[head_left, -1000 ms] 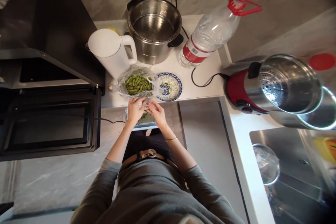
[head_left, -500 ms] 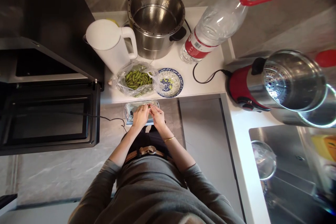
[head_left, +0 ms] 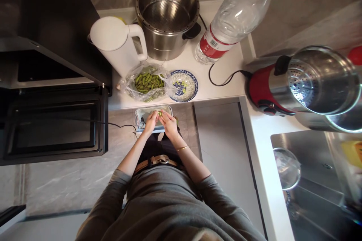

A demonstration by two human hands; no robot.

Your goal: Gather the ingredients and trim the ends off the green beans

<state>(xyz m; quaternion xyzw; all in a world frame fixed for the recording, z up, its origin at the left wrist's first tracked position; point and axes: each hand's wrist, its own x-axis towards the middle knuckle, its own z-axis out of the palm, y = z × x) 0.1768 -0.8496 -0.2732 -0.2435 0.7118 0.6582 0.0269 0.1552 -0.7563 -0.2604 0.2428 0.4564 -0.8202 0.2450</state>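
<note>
Between my fingertips is a small green edamame pod [head_left: 160, 113], partly covered by the fingers. My left hand [head_left: 151, 120] pinches it from one side and my right hand [head_left: 169, 122], with a thin bracelet at the wrist, from the other. Both hands are above a lined bin [head_left: 140, 112] below the counter edge. On the counter, a clear plastic bag [head_left: 128, 88] lies open around a heap of green pods [head_left: 148, 82]. Beside it, touching the bag's edge, a blue-and-white plate [head_left: 193, 89] carries several shelled green beans [head_left: 181, 86].
Behind the bag stand a white pitcher [head_left: 109, 35] and a steel pot [head_left: 166, 43]. A large water bottle [head_left: 220, 37] leans in view to their right. A red-based steamer [head_left: 261, 88] stands near the sink [head_left: 316, 180]. An open black oven door [head_left: 56, 130] juts out at left.
My hands have drawn slightly apart, and the green pod now shows between the fingertips. The whole view has shifted a little.
</note>
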